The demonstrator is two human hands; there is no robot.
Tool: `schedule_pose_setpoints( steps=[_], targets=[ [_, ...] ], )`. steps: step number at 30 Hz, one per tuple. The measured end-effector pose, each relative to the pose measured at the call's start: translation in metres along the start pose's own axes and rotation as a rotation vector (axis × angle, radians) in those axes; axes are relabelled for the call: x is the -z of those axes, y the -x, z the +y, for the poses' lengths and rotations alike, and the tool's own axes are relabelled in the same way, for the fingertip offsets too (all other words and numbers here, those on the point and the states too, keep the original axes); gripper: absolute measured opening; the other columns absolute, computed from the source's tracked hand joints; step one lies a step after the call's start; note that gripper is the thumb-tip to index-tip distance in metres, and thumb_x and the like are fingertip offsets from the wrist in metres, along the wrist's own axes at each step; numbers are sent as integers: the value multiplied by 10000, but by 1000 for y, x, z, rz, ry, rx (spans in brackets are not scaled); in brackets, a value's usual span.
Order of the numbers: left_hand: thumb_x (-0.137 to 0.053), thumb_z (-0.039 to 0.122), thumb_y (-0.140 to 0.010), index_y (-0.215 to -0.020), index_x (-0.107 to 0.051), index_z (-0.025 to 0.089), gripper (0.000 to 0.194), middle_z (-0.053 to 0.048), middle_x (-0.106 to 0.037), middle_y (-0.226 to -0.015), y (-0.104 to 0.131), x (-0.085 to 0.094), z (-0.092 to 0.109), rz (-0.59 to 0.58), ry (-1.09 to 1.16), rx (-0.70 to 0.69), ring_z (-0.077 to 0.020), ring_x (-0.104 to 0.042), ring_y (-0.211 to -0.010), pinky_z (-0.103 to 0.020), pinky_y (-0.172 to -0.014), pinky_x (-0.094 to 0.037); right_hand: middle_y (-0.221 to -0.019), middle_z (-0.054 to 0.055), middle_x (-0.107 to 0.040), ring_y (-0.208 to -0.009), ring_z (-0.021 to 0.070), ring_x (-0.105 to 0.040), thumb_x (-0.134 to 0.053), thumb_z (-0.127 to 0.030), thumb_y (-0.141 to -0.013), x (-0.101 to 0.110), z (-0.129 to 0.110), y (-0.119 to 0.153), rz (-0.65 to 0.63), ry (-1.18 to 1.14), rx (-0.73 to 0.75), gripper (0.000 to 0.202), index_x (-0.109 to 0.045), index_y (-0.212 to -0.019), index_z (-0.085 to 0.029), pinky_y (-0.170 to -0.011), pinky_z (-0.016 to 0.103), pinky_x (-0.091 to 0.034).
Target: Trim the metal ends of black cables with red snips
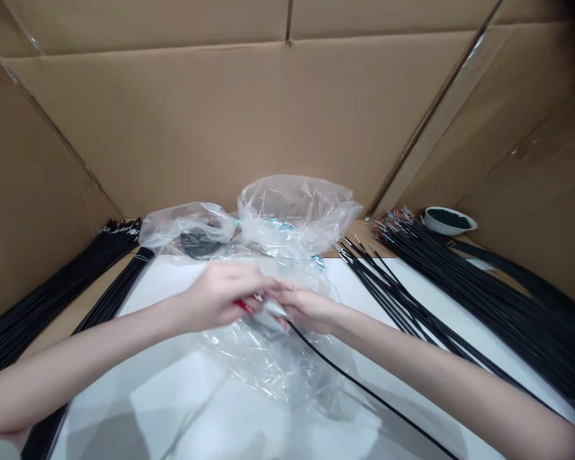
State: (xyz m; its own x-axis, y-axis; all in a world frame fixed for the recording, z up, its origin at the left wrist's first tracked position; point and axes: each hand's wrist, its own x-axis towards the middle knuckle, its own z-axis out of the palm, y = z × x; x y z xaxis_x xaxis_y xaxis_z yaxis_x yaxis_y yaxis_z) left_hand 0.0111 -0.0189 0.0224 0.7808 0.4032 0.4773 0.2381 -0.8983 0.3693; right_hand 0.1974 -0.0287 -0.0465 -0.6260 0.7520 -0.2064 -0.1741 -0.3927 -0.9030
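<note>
My left hand and my right hand meet over a crumpled clear plastic bag at the middle of the white table. The fingers of both pinch a small part with a red tip at the end of a thin black cable. That cable runs from my right hand toward the near right edge. What exactly sits between the fingertips is too blurred to tell.
A second clear bag with blue bits stands behind, a smaller one to its left. Bundles of black cables lie at the left and right. A white dish sits far right. Cardboard walls enclose the table.
</note>
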Motion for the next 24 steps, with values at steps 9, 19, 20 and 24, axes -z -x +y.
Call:
schedule_pose_setpoints(
  steps=[9,19,20,24],
  targets=[
    [-641,361,-749,-813,-642,131,238,-12,-613,-754,25,-11,-24,201,550,821,-105,-517,-675,-211,-632,-399,-596,-64,-441,-365,9,-284,-631,-389,-761,-33,11,6,189,-267,75,278,-532,-879,-158,-397,201,-115],
    [-691,360,-709,-734,-544,136,270,74,-324,-529,19,-14,-32,368,733,911,-29,-231,-444,-180,-427,-158,-585,-53,-489,-346,16,-341,-599,-403,-789,-33,9,13,124,-213,26,270,-545,-876,-153,-348,183,-149],
    [-700,354,-699,-729,-535,137,275,79,-295,-524,18,-10,-33,420,745,914,-27,-215,-437,-183,-425,-145,-589,-47,-499,-348,20,-359,-595,-399,-793,-31,7,18,92,-186,4,266,-552,-881,-152,-340,181,-164],
    [-673,338,-731,-764,-534,144,241,82,-212,-533,22,11,-41,536,774,877,-31,-163,-431,-198,-429,-112,-586,-46,-502,-324,17,-339,-592,-376,-801,-22,-12,53,56,-56,-32,244,-575,-914,-160,-314,176,-171]
  ],
)
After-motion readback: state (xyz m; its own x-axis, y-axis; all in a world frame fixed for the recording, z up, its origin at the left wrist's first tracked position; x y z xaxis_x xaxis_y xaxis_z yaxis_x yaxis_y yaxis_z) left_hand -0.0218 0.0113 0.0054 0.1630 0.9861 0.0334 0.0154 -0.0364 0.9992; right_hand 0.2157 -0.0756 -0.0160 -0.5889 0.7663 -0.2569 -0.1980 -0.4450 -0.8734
